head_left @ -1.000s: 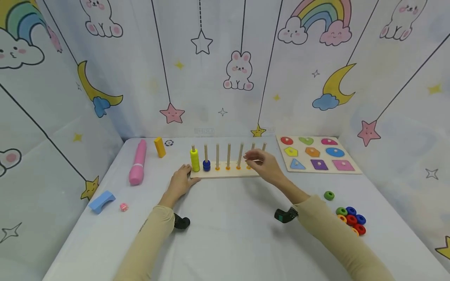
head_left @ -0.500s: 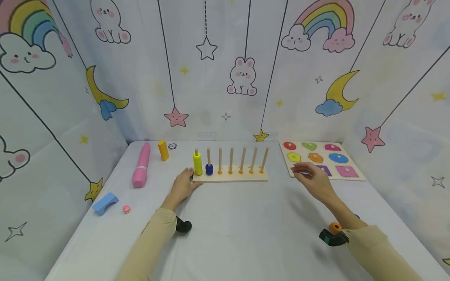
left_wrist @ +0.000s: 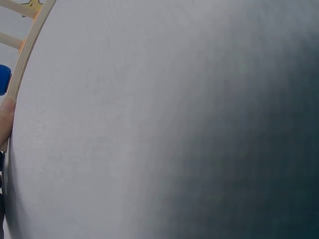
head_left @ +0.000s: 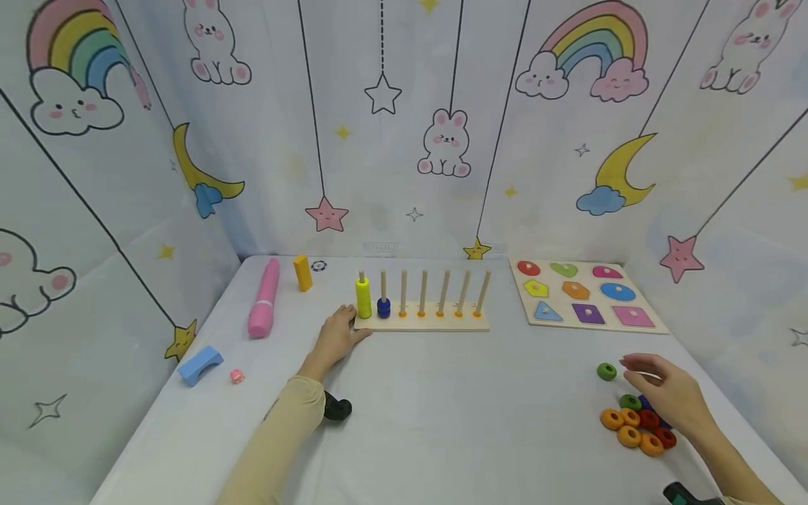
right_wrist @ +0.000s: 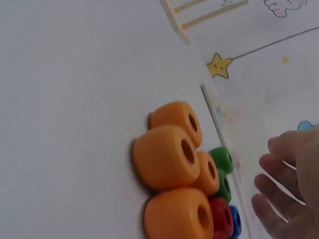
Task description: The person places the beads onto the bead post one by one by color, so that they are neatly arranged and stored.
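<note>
A wooden peg board with a row of upright pegs stands toward the back of the table. Its leftmost peg carries a stack of yellow beads, and blue beads sit low on the second. My left hand grips the board's left end, thumb along the front edge. Over at the right, my right hand hovers above a cluster of orange beads, red beads and green and blue ones, partly covering it. Nothing is between its loosely bent fingers. One green bead lies apart from the cluster.
A shape puzzle board lies at the back right. To the left are a pink bat-like toy, a yellow block, a blue arch block and a small pink ball. Printed cloth walls enclose the table.
My right hand has moved from the pegs, past the puzzle board, to the beads at the right. The left hand stays on the peg board's end. The head view has shifted slightly.
</note>
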`<action>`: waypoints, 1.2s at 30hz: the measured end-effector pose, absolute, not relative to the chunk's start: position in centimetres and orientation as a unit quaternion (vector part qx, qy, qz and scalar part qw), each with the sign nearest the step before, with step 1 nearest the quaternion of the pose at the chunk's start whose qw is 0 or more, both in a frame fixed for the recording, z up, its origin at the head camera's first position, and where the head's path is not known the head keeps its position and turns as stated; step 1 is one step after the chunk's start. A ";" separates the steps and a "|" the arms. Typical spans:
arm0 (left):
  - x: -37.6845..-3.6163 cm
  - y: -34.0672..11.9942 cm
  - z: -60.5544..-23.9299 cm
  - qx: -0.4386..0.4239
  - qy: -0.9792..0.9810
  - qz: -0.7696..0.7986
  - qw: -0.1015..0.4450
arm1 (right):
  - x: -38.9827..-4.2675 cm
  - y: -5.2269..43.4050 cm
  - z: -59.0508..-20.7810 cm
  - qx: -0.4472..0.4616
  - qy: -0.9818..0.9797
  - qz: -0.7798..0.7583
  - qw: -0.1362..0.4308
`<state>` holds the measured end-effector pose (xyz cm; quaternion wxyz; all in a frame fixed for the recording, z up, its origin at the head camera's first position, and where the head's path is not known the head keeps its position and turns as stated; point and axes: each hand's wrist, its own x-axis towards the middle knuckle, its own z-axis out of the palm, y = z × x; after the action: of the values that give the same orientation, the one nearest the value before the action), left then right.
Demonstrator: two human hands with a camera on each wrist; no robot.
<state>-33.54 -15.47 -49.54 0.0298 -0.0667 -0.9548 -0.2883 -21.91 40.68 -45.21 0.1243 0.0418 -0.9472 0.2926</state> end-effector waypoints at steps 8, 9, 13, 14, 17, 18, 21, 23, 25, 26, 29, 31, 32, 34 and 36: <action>-33.7 -15.4 -49.5 -0.058 -0.959 -0.277 0.024 | -19.4 43.6 -47.3 -0.025 -0.967 0.247 0.061; -33.8 -15.3 -49.5 -0.057 -0.959 -0.277 0.024 | -19.3 43.7 -47.5 -0.025 -0.968 0.242 0.061; -33.8 -15.2 -49.4 -0.061 -0.958 -0.278 0.027 | -19.2 43.9 -47.7 -0.024 -0.972 0.223 0.067; -33.8 -15.2 -49.4 -0.064 -0.958 -0.280 0.028 | -19.3 44.0 -47.7 -0.024 -0.974 0.217 0.067; -33.7 -15.1 -49.4 -0.061 -0.957 -0.284 0.025 | -19.7 44.0 -47.4 -0.021 -0.977 0.207 0.045; -33.7 -15.2 -49.4 -0.059 -0.957 -0.285 0.025 | -19.9 44.0 -47.2 -0.020 -0.978 0.205 0.033; -33.6 -15.3 -49.5 -0.056 -0.957 -0.283 0.025 | -20.5 43.8 -46.8 -0.017 -0.979 0.202 0.005; -33.7 -15.4 -49.7 -0.056 -0.958 -0.281 0.028 | -20.9 43.5 -46.8 -0.013 -0.979 0.204 0.004; -33.7 -15.5 -49.9 -0.058 -0.958 -0.277 0.035 | -21.1 43.1 -46.9 -0.005 -0.979 0.204 0.017; -33.7 -15.5 -49.9 -0.056 -0.959 -0.277 0.035 | -21.2 42.9 -47.0 -0.001 -0.979 0.203 0.028; -33.7 -15.5 -49.7 -0.060 -0.958 -0.279 0.039 | -21.3 42.4 -47.1 0.007 -0.977 0.206 0.054; -33.6 -15.4 -49.5 -0.060 -0.957 -0.281 0.036 | -21.2 42.0 -47.2 0.007 -0.976 0.208 0.063; -33.6 -15.4 -49.4 -0.061 -0.957 -0.281 0.035 | -21.1 41.9 -47.2 0.008 -0.975 0.211 0.066; -33.5 -15.3 -49.3 -0.062 -0.957 -0.282 0.033 | -20.9 41.7 -47.2 0.009 -0.974 0.216 0.070; -33.5 -15.3 -49.3 -0.060 -0.957 -0.281 0.030 | -20.8 41.7 -47.3 0.010 -0.973 0.219 0.075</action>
<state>-33.54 -15.30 -49.31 0.0304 -0.0596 -0.9573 -0.2813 -20.83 41.67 -47.34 0.0752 0.0100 -0.9727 0.2191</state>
